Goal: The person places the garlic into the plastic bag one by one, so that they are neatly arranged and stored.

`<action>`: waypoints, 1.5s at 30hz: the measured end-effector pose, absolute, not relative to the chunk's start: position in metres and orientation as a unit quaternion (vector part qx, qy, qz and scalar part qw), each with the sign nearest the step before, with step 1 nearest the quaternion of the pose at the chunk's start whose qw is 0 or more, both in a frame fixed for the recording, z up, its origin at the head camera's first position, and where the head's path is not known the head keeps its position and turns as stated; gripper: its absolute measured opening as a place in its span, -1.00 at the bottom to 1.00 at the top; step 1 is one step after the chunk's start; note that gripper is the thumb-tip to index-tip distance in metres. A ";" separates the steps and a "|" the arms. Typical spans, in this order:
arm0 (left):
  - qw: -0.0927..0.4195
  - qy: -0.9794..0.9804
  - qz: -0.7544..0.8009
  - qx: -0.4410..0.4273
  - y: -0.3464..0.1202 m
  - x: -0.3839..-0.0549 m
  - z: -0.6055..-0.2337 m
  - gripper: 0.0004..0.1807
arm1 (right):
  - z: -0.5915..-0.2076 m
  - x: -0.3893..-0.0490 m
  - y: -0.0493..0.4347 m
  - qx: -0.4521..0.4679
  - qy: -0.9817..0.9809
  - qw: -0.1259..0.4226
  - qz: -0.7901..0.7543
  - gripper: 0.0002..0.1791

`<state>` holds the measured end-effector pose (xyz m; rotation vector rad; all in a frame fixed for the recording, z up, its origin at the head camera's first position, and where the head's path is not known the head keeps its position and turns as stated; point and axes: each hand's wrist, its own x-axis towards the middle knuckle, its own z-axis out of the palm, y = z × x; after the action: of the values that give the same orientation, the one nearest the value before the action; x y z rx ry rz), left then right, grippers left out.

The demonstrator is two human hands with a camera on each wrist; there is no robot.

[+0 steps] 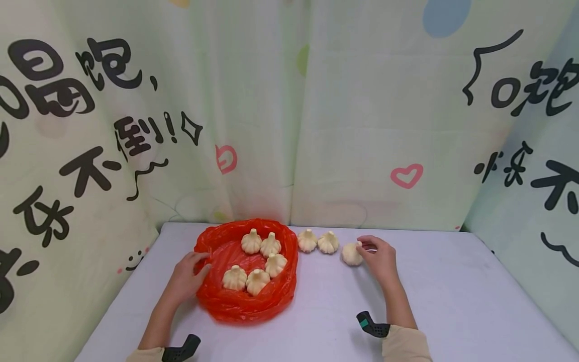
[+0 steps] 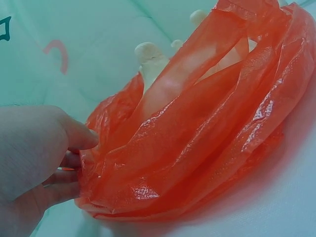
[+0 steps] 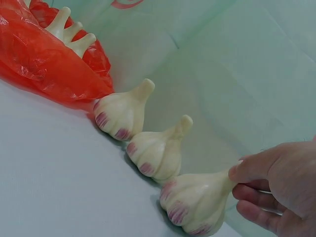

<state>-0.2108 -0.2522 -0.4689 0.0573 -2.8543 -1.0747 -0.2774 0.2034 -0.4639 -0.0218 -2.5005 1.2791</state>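
Observation:
My right hand (image 1: 380, 259) pinches a garlic bulb (image 1: 351, 254) by its stem, right of the bag. In the right wrist view the thumb and fingertips meet at the stem of this pale, purple-streaked bulb (image 3: 197, 203). Two more garlic bulbs (image 1: 318, 242) sit in a row between it and the red plastic bag (image 1: 246, 312). My left hand (image 1: 185, 276) holds the bag's left edge, thumb and fingers at the crumpled film (image 2: 118, 168). Several garlic bulbs (image 1: 258, 282) lie inside the bag, whose mouth is spread wide with its rim rolled down.
The white table (image 1: 325, 322) ends at a pale printed curtain (image 1: 353, 125) behind the bag and bulbs. More curtain with black lettering (image 1: 90, 171) closes off the left side, and another lettered panel stands at the right.

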 end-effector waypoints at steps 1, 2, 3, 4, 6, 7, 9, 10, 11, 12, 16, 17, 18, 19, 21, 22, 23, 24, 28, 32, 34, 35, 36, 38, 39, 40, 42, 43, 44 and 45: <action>0.045 -0.935 -0.352 0.019 -0.252 -0.211 -0.469 -0.52 | -0.464 -0.277 0.204 -0.006 -0.878 0.165 0.449 -0.75; 0.046 -0.935 -0.351 0.019 -0.252 -0.211 -0.468 -0.52 | -0.463 -0.277 0.204 -0.006 -0.879 0.162 0.449 -0.74; 0.045 -0.935 -0.351 0.020 -0.252 -0.211 -0.468 -0.52 | -0.463 -0.276 0.204 -0.007 -0.879 0.159 0.450 -0.73; 0.046 -0.935 -0.351 0.020 -0.252 -0.210 -0.468 -0.52 | -0.463 -0.276 0.204 -0.009 -0.879 0.155 0.450 -0.72; 0.047 -0.935 -0.350 0.019 -0.251 -0.210 -0.468 -0.53 | -0.463 -0.276 0.204 -0.013 -0.880 0.147 0.451 -0.72; 0.048 -0.935 -0.350 0.018 -0.251 -0.209 -0.468 -0.53 | -0.464 -0.275 0.204 -0.017 -0.882 0.143 0.449 -0.72; 0.050 -0.935 -0.350 0.017 -0.251 -0.209 -0.468 -0.53 | -0.465 -0.275 0.204 -0.023 -0.883 0.140 0.447 -0.73; 0.051 -0.935 -0.350 0.017 -0.251 -0.209 -0.467 -0.53 | -0.465 -0.276 0.205 -0.024 -0.884 0.140 0.445 -0.74; 0.052 -0.936 -0.349 0.015 -0.251 -0.209 -0.467 -0.53 | -0.466 -0.276 0.204 -0.025 -0.885 0.142 0.443 -0.74; 0.053 -0.935 -0.349 0.016 -0.251 -0.209 -0.467 -0.53 | -0.466 -0.276 0.204 -0.026 -0.886 0.143 0.441 -0.74; 0.049 -0.936 -0.349 0.018 -0.251 -0.209 -0.466 -0.53 | -0.467 -0.276 0.205 -0.024 -0.885 0.153 0.439 -0.75; 0.048 -0.936 -0.348 0.018 -0.251 -0.209 -0.466 -0.53 | -0.466 -0.276 0.204 -0.024 -0.884 0.155 0.440 -0.74; 0.047 -0.936 -0.348 0.019 -0.251 -0.209 -0.466 -0.53 | -0.466 -0.276 0.204 -0.023 -0.883 0.157 0.441 -0.74; 0.045 -0.936 -0.348 0.020 -0.252 -0.209 -0.466 -0.53 | -0.466 -0.276 0.204 -0.022 -0.882 0.159 0.443 -0.74; 0.044 -0.936 -0.349 0.020 -0.251 -0.209 -0.466 -0.53 | -0.465 -0.276 0.204 -0.022 -0.880 0.160 0.447 -0.74; 0.044 -0.935 -0.351 0.021 -0.251 -0.209 -0.466 -0.53 | -0.464 -0.276 0.204 -0.022 -0.879 0.161 0.448 -0.74; 0.043 -0.935 -0.351 0.020 -0.251 -0.209 -0.466 -0.53 | -0.464 -0.276 0.204 -0.022 -0.879 0.160 0.448 -0.73; 0.043 -0.935 -0.352 0.021 -0.251 -0.209 -0.466 -0.53 | -0.463 -0.276 0.203 -0.023 -0.879 0.160 0.449 -0.73; 0.041 -0.934 -0.354 0.021 -0.251 -0.209 -0.466 -0.53 | -0.458 -0.275 0.202 -0.022 -0.876 0.164 0.453 -0.73; 0.038 -0.933 -0.356 0.024 -0.251 -0.209 -0.466 -0.52 | -0.454 -0.274 0.198 -0.008 -0.867 0.178 0.465 -0.75; 0.037 -0.933 -0.356 0.025 -0.252 -0.209 -0.465 -0.52 | -0.451 -0.273 0.196 -0.001 -0.860 0.181 0.476 -0.76; 0.036 -0.933 -0.356 0.026 -0.252 -0.210 -0.465 -0.52 | -0.450 -0.273 0.195 0.002 -0.857 0.180 0.482 -0.76; 0.036 -0.934 -0.356 0.026 -0.252 -0.210 -0.465 -0.52 | -0.449 -0.272 0.193 0.004 -0.856 0.177 0.485 -0.75; 0.036 -0.934 -0.355 0.026 -0.252 -0.209 -0.464 -0.52 | -0.447 -0.271 0.191 0.006 -0.853 0.173 0.492 -0.75; 0.036 -0.934 -0.354 0.026 -0.252 -0.210 -0.464 -0.52 | -0.447 -0.271 0.189 0.008 -0.851 0.171 0.496 -0.75; 0.036 -0.934 -0.353 0.026 -0.252 -0.210 -0.463 -0.52 | -0.446 -0.271 0.187 0.010 -0.851 0.169 0.497 -0.75; 0.038 -0.934 -0.353 0.023 -0.252 -0.210 -0.463 -0.52 | -0.444 -0.270 0.183 0.015 -0.851 0.167 0.497 -0.75; 0.039 -0.935 -0.353 0.022 -0.252 -0.210 -0.464 -0.52 | -0.444 -0.269 0.180 0.017 -0.852 0.165 0.497 -0.74; 0.040 -0.935 -0.353 0.022 -0.253 -0.210 -0.464 -0.52 | -0.443 -0.268 0.177 0.020 -0.853 0.162 0.496 -0.74; 0.040 -0.935 -0.352 0.021 -0.253 -0.210 -0.464 -0.52 | -0.442 -0.267 0.174 0.023 -0.854 0.158 0.495 -0.73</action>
<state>-0.2098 -0.2529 -0.4644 0.0652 -2.8642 -1.0793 -0.2670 0.1736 -0.4416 0.0661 -2.4430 1.4144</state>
